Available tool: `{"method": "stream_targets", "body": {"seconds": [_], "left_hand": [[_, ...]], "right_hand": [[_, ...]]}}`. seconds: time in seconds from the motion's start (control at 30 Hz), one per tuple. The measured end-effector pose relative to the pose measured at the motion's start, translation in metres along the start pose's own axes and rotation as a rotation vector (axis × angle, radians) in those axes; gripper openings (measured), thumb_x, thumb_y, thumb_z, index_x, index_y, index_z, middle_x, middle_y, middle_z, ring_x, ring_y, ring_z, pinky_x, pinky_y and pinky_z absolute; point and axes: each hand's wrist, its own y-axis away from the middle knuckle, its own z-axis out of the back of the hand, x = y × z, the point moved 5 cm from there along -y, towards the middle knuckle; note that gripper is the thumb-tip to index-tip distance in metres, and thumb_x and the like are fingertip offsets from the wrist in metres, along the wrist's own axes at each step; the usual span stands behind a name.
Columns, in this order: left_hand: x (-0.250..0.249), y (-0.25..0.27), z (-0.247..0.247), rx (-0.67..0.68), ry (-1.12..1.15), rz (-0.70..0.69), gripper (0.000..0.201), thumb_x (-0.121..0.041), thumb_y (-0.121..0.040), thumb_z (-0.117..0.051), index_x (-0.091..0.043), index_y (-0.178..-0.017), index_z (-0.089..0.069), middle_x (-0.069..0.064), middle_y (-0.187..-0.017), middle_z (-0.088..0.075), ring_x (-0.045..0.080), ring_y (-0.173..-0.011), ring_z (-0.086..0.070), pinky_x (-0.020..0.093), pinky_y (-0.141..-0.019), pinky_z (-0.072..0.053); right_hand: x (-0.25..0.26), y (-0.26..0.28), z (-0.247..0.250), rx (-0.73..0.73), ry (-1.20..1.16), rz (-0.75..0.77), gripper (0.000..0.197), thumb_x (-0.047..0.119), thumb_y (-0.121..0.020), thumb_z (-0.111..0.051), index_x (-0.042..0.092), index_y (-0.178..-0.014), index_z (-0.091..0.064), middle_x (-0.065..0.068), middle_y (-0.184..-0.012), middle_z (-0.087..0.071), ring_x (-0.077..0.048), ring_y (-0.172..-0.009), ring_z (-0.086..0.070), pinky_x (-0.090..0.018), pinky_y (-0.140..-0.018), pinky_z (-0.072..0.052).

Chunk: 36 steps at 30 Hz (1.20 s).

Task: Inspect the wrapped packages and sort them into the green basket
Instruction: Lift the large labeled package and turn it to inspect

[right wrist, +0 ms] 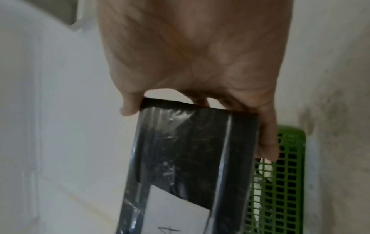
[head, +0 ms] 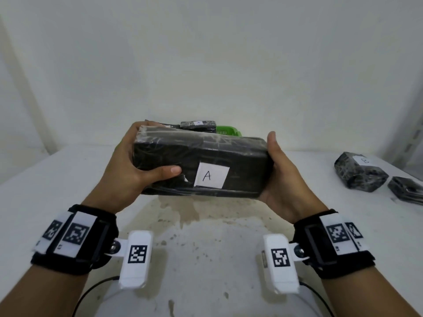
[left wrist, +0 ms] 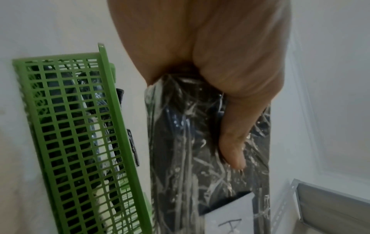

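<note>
I hold a long black package (head: 201, 161) wrapped in clear film, with a white label marked A (head: 211, 175), above the table. My left hand (head: 137, 161) grips its left end, thumb across the front face (left wrist: 233, 142). My right hand (head: 273, 170) grips the right end, thumb on top and fingers behind (right wrist: 266, 142). The same package fills the left wrist view (left wrist: 200, 158) and the right wrist view (right wrist: 190, 158). Behind it stands the green basket (head: 229, 130), also seen at left (left wrist: 80, 142) and at right (right wrist: 284, 182), holding wrapped packages, one labelled A (head: 198, 125) on top.
On the white table (head: 68, 179) at the far right lie two more wrapped dark packages, one labelled B (head: 359, 171) and a flatter one (head: 407, 189). A metal shelf frame (head: 412, 133) stands at the right edge. The wall rises close behind the basket.
</note>
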Motion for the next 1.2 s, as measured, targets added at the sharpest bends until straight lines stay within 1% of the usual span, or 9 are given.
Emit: {"method": "stream_targets", "body": {"seconds": [0.23, 0.37, 0.47, 0.53, 0.63, 0.8, 0.97, 1.07, 1.2], "left_hand": [[0.001, 0.000, -0.002, 0.000, -0.049, -0.057, 0.069, -0.007, -0.063, -0.087, -0.022, -0.122, -0.055, -0.008, -0.121, -0.069, 0.010, -0.112, -0.070, 0.024, -0.086, -0.060], [0.007, 0.001, -0.006, 0.025, -0.048, 0.112, 0.082, -0.059, -0.062, -0.089, -0.035, -0.133, -0.057, -0.008, -0.132, -0.068, 0.010, -0.120, -0.067, 0.025, -0.092, -0.058], [0.007, 0.001, -0.019, 0.128, 0.062, 0.235, 0.061, -0.084, -0.074, -0.061, -0.040, -0.115, -0.073, 0.000, -0.126, -0.073, 0.024, -0.121, -0.068, 0.052, -0.106, -0.049], [0.001, 0.001, -0.024, 0.108, 0.157, 0.265, 0.038, -0.060, -0.095, -0.048, -0.041, -0.101, -0.080, 0.001, -0.118, -0.077, 0.020, -0.113, -0.072, 0.055, -0.110, -0.044], [-0.001, 0.002, -0.028, 0.144, 0.153, 0.310, 0.045, -0.025, -0.101, -0.047, -0.046, -0.081, -0.081, -0.008, -0.103, -0.080, 0.007, -0.096, -0.076, 0.046, -0.106, -0.047], [0.001, 0.002, -0.021, 0.124, 0.188, 0.364, 0.030, -0.035, -0.099, -0.052, -0.030, -0.106, -0.081, 0.003, -0.121, -0.076, 0.021, -0.115, -0.072, 0.049, -0.108, -0.046], [0.009, -0.001, -0.011, 0.031, 0.219, 0.299, 0.044, -0.038, -0.090, -0.073, -0.007, -0.121, -0.072, 0.010, -0.123, -0.075, 0.028, -0.117, -0.070, 0.051, -0.115, -0.042], [0.013, 0.001, -0.018, 0.119, 0.150, 0.281, 0.057, -0.044, -0.086, -0.072, -0.006, -0.128, -0.068, 0.008, -0.127, -0.073, 0.027, -0.122, -0.067, 0.050, -0.114, -0.042], [0.015, 0.003, -0.023, 0.099, 0.098, 0.286, 0.041, -0.029, -0.086, -0.077, -0.008, -0.122, -0.073, 0.005, -0.121, -0.076, 0.022, -0.117, -0.071, 0.047, -0.112, -0.045]], "right_hand": [[0.003, 0.005, 0.011, -0.039, 0.060, -0.163, 0.042, 0.051, -0.078, -0.074, 0.026, -0.112, -0.076, -0.010, -0.127, -0.074, -0.031, -0.116, -0.071, -0.054, -0.100, -0.057], [0.007, 0.003, 0.015, -0.108, 0.134, -0.064, 0.034, 0.047, -0.073, -0.077, 0.025, -0.097, -0.084, -0.007, -0.113, -0.078, -0.023, -0.105, -0.071, -0.052, -0.110, -0.052], [0.006, 0.003, 0.018, -0.130, 0.173, -0.033, 0.043, 0.050, -0.074, -0.077, 0.020, -0.105, -0.082, -0.007, -0.110, -0.077, -0.020, -0.102, -0.071, -0.052, -0.112, -0.050], [0.005, 0.002, 0.018, -0.124, 0.200, -0.006, 0.058, 0.051, -0.075, -0.075, 0.010, -0.117, -0.078, -0.009, -0.113, -0.077, -0.018, -0.102, -0.071, -0.047, -0.111, -0.050], [0.005, 0.001, 0.017, -0.124, 0.211, 0.036, 0.064, 0.052, -0.075, -0.073, 0.006, -0.120, -0.075, -0.005, -0.106, -0.077, -0.014, -0.099, -0.070, -0.040, -0.102, -0.052], [0.005, 0.000, 0.017, -0.138, 0.222, 0.065, 0.059, 0.048, -0.084, -0.075, 0.006, -0.125, -0.072, -0.010, -0.118, -0.077, -0.015, -0.103, -0.070, -0.035, -0.098, -0.052], [0.008, 0.000, 0.012, -0.011, 0.297, 0.050, 0.051, 0.042, -0.082, -0.076, 0.011, -0.122, -0.073, -0.006, -0.115, -0.078, -0.014, -0.106, -0.070, -0.033, -0.104, -0.047], [0.008, -0.003, 0.014, -0.042, 0.316, 0.078, 0.048, 0.034, -0.079, -0.081, 0.006, -0.117, -0.075, -0.003, -0.113, -0.078, -0.019, -0.107, -0.074, -0.035, -0.104, -0.049], [0.006, -0.005, 0.022, -0.160, 0.394, 0.085, 0.101, 0.048, -0.056, -0.098, 0.013, -0.143, -0.061, 0.027, -0.120, -0.066, 0.009, -0.107, -0.068, -0.020, -0.101, -0.047]]}}
